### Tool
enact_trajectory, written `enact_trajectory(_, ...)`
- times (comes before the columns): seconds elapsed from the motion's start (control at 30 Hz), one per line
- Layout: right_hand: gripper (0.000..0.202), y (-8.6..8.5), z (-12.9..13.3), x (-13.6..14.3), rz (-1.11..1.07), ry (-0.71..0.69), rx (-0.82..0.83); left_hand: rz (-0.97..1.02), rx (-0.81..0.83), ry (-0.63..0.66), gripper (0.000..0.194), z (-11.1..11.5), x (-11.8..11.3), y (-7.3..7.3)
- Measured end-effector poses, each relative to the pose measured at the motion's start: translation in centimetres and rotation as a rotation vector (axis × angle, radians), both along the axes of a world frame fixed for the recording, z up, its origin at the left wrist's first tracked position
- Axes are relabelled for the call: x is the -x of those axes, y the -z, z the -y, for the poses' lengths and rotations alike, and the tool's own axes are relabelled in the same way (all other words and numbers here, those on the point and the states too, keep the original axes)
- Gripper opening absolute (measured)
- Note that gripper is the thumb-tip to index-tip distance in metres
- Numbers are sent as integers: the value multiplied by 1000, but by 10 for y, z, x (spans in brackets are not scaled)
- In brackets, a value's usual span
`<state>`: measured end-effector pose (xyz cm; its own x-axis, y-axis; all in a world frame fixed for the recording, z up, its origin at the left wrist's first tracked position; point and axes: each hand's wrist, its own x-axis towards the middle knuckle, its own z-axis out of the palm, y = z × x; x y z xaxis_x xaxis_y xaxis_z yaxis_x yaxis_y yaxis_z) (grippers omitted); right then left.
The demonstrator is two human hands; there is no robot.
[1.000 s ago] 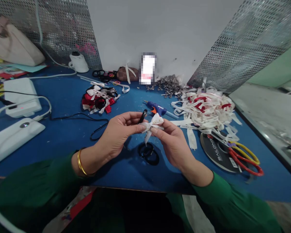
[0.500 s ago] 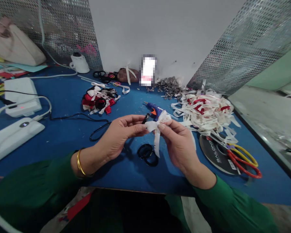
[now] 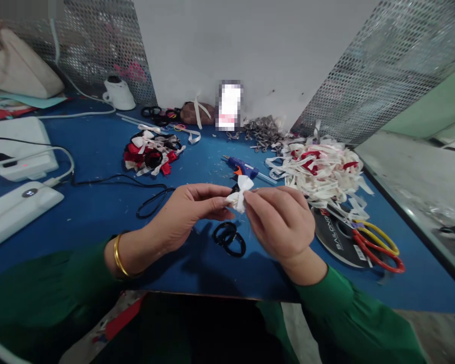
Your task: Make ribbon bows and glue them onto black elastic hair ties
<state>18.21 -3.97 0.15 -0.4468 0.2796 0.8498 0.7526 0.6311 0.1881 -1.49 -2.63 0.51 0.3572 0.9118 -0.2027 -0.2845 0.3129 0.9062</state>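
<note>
A white ribbon bow (image 3: 244, 185) is held between both hands above the blue table. My left hand (image 3: 191, 210) pinches its left side, with a small black piece partly hidden beside the bow. The closed fingers of my right hand (image 3: 282, 220) grip the bow's right side. Black hair ties (image 3: 229, 239) lie on the table just below. Behind the bow rests a blue glue gun (image 3: 242, 166) with an orange trigger.
White ribbons (image 3: 318, 172) are heaped at the right, above a black spool (image 3: 339, 240) and red-and-yellow scissors (image 3: 379, 247). Red, white and black bows (image 3: 151, 151) form a pile left of centre. White devices (image 3: 23, 202) with cables sit at the left; a lit phone (image 3: 229, 105) stands behind.
The bow has turned in the fingers, and its long hanging tail no longer shows. My right hand has rotated and its fingers have curled in more. The view has shifted slightly.
</note>
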Motion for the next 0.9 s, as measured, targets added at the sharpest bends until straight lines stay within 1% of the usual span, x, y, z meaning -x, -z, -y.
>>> enact_trajectory(0.1,19,-1,2,2,67,-10,-36,10,-12,24,20,0,0,-1)
enact_trajectory(0.2,20,-1,4,1,88,1,-38,13,-33,46,20,1,0,-1)
enact_trajectory(0.3,24,0,5,0,84,0,2,6,-39,42,20,2,0,-1)
enact_trajectory(0.43,33,4,5,-2,43,-38,89,-13,-35,25,22,2,0,-1)
enact_trajectory(0.53,36,6,5,-2,29,-51,120,-20,-41,19,22,2,0,0)
enact_trajectory(0.67,34,5,6,-2,58,-55,103,-18,-13,21,18,2,0,-1)
enact_trajectory(0.77,31,5,6,-1,65,-60,88,8,5,-11,17,2,-1,-2)
enact_trajectory(0.83,28,5,7,0,77,-61,77,0,-19,-31,19,2,-1,-2)
enact_trajectory(0.9,27,4,8,3,107,-61,54,-34,-58,-44,17,1,-1,-2)
